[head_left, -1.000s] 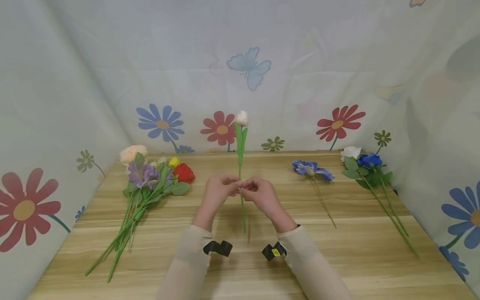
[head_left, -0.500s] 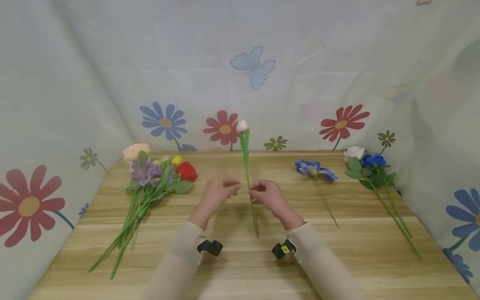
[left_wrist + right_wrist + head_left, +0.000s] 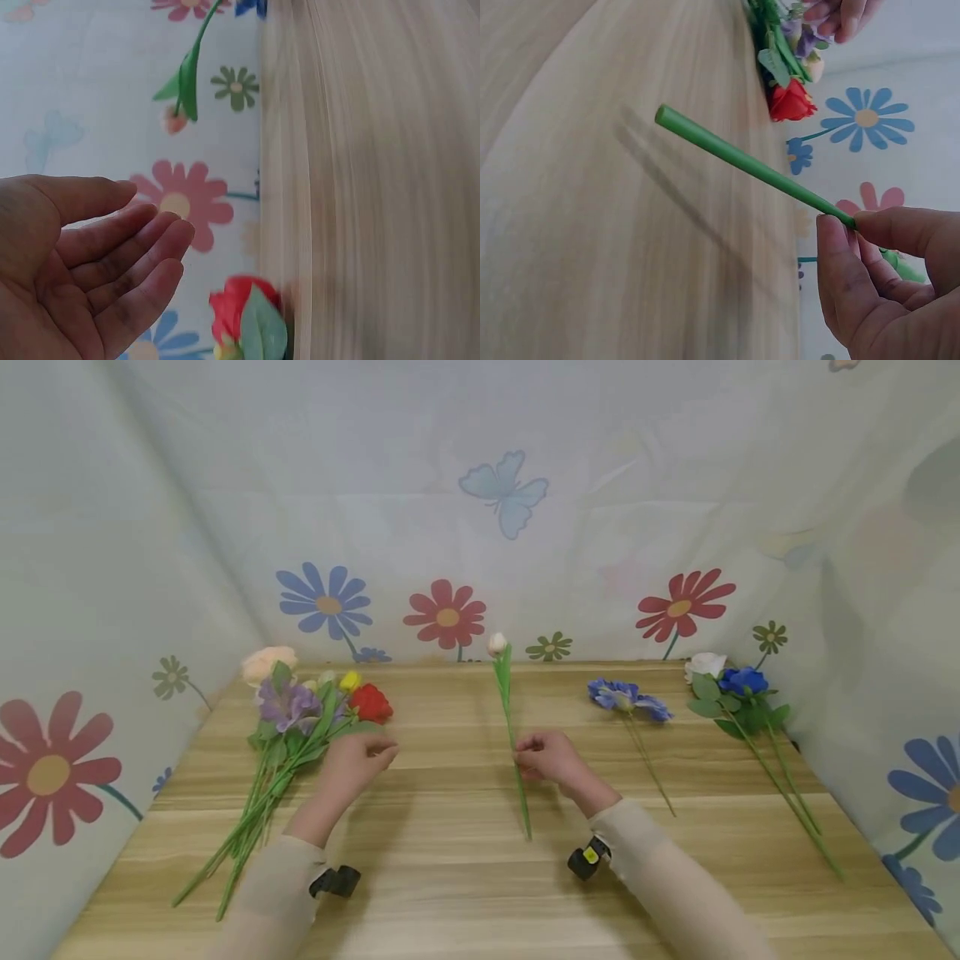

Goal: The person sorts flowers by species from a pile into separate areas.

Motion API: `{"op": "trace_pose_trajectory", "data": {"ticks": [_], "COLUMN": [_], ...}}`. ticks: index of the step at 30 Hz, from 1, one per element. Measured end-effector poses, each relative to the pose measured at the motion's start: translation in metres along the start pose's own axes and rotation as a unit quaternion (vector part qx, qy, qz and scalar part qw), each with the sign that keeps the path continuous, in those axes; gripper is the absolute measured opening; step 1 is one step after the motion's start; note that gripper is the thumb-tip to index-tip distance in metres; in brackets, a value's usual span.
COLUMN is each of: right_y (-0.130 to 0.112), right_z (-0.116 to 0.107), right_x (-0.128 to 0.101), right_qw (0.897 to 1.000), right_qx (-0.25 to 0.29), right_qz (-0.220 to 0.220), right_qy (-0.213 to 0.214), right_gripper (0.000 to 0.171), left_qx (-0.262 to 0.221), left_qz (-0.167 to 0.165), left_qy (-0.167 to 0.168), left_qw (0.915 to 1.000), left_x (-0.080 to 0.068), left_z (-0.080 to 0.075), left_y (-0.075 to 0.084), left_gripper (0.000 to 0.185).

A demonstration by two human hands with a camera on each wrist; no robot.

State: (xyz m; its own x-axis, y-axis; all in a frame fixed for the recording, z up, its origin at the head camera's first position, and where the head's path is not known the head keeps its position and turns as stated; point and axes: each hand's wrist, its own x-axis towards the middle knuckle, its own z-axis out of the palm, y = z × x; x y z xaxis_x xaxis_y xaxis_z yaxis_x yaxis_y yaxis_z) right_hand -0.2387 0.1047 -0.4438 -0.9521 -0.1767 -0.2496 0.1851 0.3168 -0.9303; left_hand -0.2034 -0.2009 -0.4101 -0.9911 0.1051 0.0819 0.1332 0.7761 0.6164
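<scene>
A pale pinkish-white artificial tulip (image 3: 498,645) stands tilted over the middle of the table, its green stem (image 3: 742,159) pinched between the thumb and fingers of my right hand (image 3: 553,758). The lower end of the stem points toward me, above the wood. My left hand (image 3: 356,765) is in the air beside the flower pile on the left, near the red rose (image 3: 371,703). In the left wrist view its palm faces the camera, with relaxed fingers (image 3: 142,262) and nothing held.
On the left lies a pile of flowers with purple blooms (image 3: 288,706), a peach bloom (image 3: 268,665) and a yellow bud (image 3: 350,682). A blue-violet flower (image 3: 627,698) lies right of centre. Blue (image 3: 742,681) and white roses (image 3: 705,667) lie far right. Patterned cloth (image 3: 405,510) encloses the table (image 3: 450,877).
My left hand has let go of the tulip stem and moved left toward the flower pile. The right hand has shifted slightly right and lowered the tulip.
</scene>
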Motion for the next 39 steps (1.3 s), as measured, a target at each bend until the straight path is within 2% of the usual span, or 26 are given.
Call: {"op": "trace_pose_trajectory", "data": {"ticks": [5, 10, 14, 18, 22, 28, 39], "right_y": [0.005, 0.01, 0.013, 0.017, 0.019, 0.021, 0.019], "right_z": [-0.001, -0.002, -0.003, -0.005, -0.007, -0.007, -0.006], "right_x": [0.003, 0.006, 0.006, 0.008, 0.008, 0.008, 0.008], "right_qw": [1.0, 0.999, 0.999, 0.999, 0.998, 0.998, 0.996], "right_qx": [-0.016, -0.012, -0.008, -0.016, -0.03, -0.04, -0.071], "right_qz": [0.021, 0.036, 0.046, 0.049, 0.051, 0.054, 0.057], "right_qy": [-0.002, 0.002, -0.001, -0.004, -0.01, -0.013, -0.016], "right_gripper": [0.023, 0.022, 0.022, 0.024, 0.024, 0.017, 0.014], "left_qx": [0.023, 0.058, 0.086, 0.103, 0.118, 0.147, 0.185], "left_qz": [-0.03, -0.052, -0.075, -0.095, -0.101, -0.088, -0.105], "left_qy": [-0.004, 0.01, 0.003, -0.01, -0.021, -0.041, -0.068], "left_qw": [0.9993, 0.9969, 0.9934, 0.9901, 0.9876, 0.9844, 0.9747], "left_x": [-0.012, -0.016, -0.017, -0.017, -0.016, -0.012, -0.007], "left_z": [-0.027, -0.053, -0.065, -0.075, -0.08, -0.08, -0.079], "left_y": [-0.028, -0.062, -0.085, -0.099, -0.108, -0.115, -0.113], "left_gripper": [0.032, 0.033, 0.035, 0.038, 0.039, 0.034, 0.024]}}
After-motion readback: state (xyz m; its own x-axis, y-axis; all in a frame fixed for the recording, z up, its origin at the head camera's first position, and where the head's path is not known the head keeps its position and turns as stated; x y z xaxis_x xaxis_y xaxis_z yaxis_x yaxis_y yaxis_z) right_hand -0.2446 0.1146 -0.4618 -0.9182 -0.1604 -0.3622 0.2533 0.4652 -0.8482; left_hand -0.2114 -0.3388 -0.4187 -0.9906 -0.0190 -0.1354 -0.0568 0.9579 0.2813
